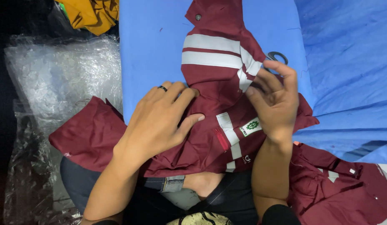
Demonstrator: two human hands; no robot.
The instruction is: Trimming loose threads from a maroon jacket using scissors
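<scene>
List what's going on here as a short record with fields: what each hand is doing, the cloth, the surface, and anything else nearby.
Left hand: flat on maroon garment, ring on one finger
Right hand: fingers pinching the garment's edge by the white stripes
Surface: blue cloth
Scissors: partly hidden behind right hand
Left side: clear plastic wrap
Top left: yellow fabric
Lower right: another maroon garment

The maroon garment [210, 104] is matt woven cloth with smooth pale reflective strips, the blue table cover [156, 46] matt fabric, the plastic wrap [64, 75] glossy and crinkled.
</scene>
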